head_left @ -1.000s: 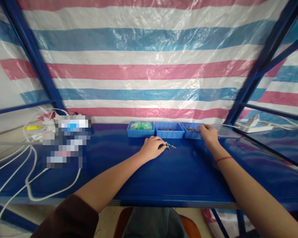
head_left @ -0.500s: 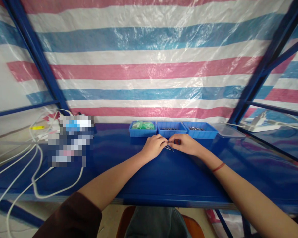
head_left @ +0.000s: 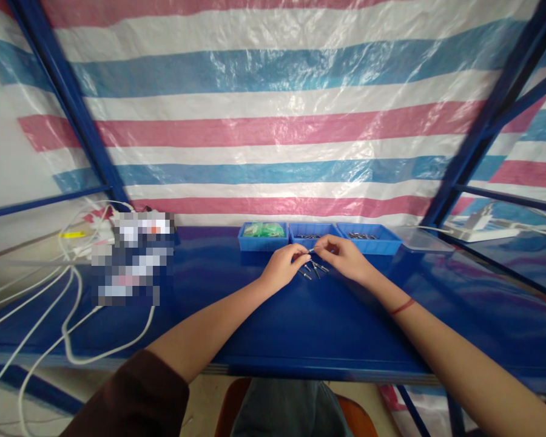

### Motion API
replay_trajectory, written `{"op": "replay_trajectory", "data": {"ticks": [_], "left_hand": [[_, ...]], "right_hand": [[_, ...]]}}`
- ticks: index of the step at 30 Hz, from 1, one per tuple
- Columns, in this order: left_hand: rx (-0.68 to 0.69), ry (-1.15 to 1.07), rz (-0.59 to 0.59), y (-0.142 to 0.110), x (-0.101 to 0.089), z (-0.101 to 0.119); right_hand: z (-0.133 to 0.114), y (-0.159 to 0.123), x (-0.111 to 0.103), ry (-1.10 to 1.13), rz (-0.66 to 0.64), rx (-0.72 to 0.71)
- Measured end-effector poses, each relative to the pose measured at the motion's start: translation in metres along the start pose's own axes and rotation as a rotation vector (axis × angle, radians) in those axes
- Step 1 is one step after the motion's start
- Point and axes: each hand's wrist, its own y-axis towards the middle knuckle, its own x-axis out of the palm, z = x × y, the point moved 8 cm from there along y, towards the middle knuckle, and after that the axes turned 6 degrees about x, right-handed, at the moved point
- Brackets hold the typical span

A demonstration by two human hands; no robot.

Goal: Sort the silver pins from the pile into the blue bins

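Observation:
Fingertips nearly together, my left hand (head_left: 283, 266) and my right hand (head_left: 343, 257) pinch a small thin metal piece (head_left: 312, 250) between them, one at each end. Its exact kind is too small to make out. Just below on the blue table lie several slim metal pieces (head_left: 318, 268), silver and dark, like pins or rivets, fanned out. Behind my hands stand three blue bins in a row. The left bin (head_left: 262, 244) holds green and clear plastic bags; the middle bin (head_left: 295, 247) and the right bin (head_left: 377, 246) hold small metal parts.
White cables (head_left: 75, 315) and blurred-out items (head_left: 136, 267) cover the table's left end. A clear flat lid (head_left: 425, 241) lies right of the bins, and a white power strip (head_left: 482, 227) is farther right. Blue frame posts (head_left: 491, 127) flank a striped plastic sheet (head_left: 273, 130).
My hands have risen slightly and come a little apart, so the thin piece between them shows. More of the loose metal pieces on the table are now visible.

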Motion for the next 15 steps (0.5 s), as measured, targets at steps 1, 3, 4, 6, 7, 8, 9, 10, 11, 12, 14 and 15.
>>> {"op": "replay_trajectory", "data": {"ticks": [1, 3, 4, 6, 7, 8, 9, 10, 11, 12, 14, 15], "left_hand": [[-0.013, -0.004, 0.014, 0.0, -0.002, -0.001], [-0.025, -0.007, 0.05, 0.0, -0.006, -0.002], [-0.025, -0.008, 0.066, -0.001, -0.008, -0.002], [-0.016, -0.006, 0.088, -0.001, -0.009, -0.002], [-0.01, -0.006, 0.093, -0.001, -0.009, -0.002], [-0.004, -0.009, 0.1, -0.001, -0.009, -0.002], [0.0, -0.014, 0.107, -0.001, -0.009, -0.001], [0.003, -0.022, 0.115, -0.001, -0.009, -0.001], [0.005, -0.032, 0.124, -0.001, -0.01, 0.0], [0.01, -0.041, 0.131, -0.001, -0.01, 0.001], [0.033, -0.05, 0.136, -0.001, -0.012, 0.006], [0.047, -0.049, 0.135, 0.0, -0.012, 0.008]], "right_hand": [[0.002, 0.001, -0.002, 0.033, 0.013, 0.01], [0.006, 0.002, -0.001, 0.085, 0.007, 0.035], [0.007, 0.002, 0.0, 0.102, -0.012, 0.047], [0.008, 0.001, 0.006, 0.117, -0.063, 0.063], [0.007, 0.001, 0.008, 0.12, -0.09, 0.067], [0.007, 0.0, 0.011, 0.121, -0.113, 0.071], [0.007, 0.0, 0.013, 0.121, -0.133, 0.079], [0.008, -0.001, 0.015, 0.122, -0.149, 0.09], [0.008, -0.002, 0.016, 0.125, -0.164, 0.104], [0.009, -0.002, 0.018, 0.13, -0.182, 0.117], [0.008, -0.003, 0.021, 0.14, -0.219, 0.136], [0.008, -0.004, 0.022, 0.148, -0.232, 0.14]]}}
